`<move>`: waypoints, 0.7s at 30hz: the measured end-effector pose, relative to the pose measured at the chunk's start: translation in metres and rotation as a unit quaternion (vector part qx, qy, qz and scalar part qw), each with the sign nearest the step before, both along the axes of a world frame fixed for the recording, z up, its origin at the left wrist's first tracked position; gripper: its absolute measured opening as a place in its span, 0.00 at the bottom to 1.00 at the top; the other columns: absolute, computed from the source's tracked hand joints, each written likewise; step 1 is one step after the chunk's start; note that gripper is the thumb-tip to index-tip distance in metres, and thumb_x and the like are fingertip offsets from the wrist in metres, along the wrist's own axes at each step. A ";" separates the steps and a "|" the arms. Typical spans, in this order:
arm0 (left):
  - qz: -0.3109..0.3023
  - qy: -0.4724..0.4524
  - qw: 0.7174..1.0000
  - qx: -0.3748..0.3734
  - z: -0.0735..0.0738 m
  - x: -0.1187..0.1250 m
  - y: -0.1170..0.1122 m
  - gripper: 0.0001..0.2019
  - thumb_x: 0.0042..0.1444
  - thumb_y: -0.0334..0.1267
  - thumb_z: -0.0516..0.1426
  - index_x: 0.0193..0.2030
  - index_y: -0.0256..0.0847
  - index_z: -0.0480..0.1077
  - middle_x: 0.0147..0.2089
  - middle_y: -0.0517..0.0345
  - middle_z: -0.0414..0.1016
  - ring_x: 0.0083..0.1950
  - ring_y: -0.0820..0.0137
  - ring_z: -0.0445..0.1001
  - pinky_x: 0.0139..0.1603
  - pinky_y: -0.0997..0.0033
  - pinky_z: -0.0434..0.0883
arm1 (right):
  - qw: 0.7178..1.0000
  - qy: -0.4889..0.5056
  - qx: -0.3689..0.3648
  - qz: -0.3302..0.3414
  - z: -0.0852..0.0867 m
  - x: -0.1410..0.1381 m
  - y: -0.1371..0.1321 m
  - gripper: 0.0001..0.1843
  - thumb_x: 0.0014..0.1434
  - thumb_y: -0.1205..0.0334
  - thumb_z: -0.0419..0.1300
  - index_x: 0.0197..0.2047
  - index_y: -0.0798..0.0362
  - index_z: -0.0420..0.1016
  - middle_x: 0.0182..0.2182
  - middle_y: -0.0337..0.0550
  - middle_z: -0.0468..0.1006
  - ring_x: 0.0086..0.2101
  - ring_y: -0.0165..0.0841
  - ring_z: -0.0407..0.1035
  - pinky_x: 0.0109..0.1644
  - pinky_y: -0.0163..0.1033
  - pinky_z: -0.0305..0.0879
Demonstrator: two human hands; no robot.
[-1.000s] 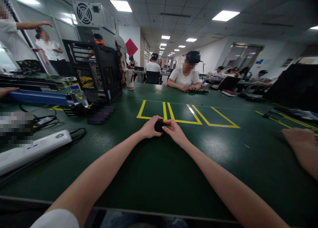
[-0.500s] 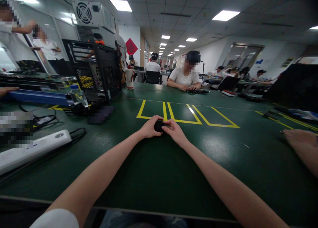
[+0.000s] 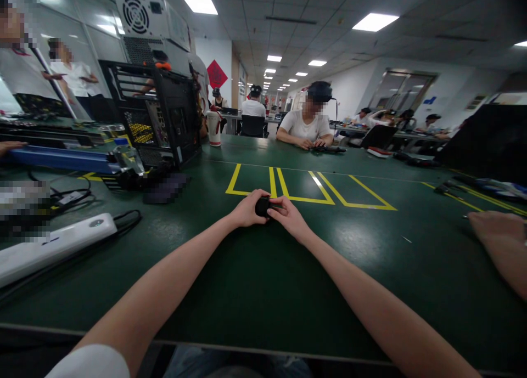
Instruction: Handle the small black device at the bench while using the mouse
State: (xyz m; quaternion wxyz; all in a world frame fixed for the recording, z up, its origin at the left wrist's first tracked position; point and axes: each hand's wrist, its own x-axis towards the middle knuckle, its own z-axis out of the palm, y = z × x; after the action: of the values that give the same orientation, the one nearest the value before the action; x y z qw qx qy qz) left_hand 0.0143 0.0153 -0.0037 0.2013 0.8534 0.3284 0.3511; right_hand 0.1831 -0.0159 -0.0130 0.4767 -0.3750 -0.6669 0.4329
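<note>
A small black object [image 3: 262, 206], rounded and dark, sits between my two hands over the green table [image 3: 247, 290]. My left hand [image 3: 248, 208] is curled round its left side, thumb below and fingers above. From the right, my right hand [image 3: 287, 215] pinches at the object's right edge with thumb and fingertips. The kind of object is too small and dark to make out. Just beyond my hands, yellow tape outlines [image 3: 304, 201] mark the tabletop.
At left stand a black computer case [image 3: 152, 114] with a power supply [image 3: 152, 17] on top, a white power strip [image 3: 57, 246] and a blue bar [image 3: 66, 159]. A paper cup [image 3: 214, 129] stands farther back. Another person's hand [image 3: 498, 238] rests at right; a co-worker [image 3: 307, 123] sits opposite.
The view has tilted very slightly. My hands keep nearly the same hold on the black object. At far left, a standing person has shifted posture and lowered an arm.
</note>
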 end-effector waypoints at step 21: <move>0.000 0.004 1.000 -0.005 0.002 0.000 -0.002 0.28 0.37 0.35 0.61 0.48 0.42 0.58 0.46 0.54 0.64 0.46 0.62 0.66 0.47 0.60 0.63 | 0.999 -0.020 0.023 -0.027 0.002 -0.001 0.001 0.11 0.50 0.61 0.58 0.37 0.51 0.63 0.40 0.39 0.68 0.44 0.32 0.66 0.52 0.44 0.62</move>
State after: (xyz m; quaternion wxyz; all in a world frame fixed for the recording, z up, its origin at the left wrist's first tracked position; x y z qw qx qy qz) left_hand 0.0144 0.0134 -0.0015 0.2037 0.8540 0.3309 0.3461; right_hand 0.1824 -0.0152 -0.0111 0.4831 -0.3904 -0.6756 0.3972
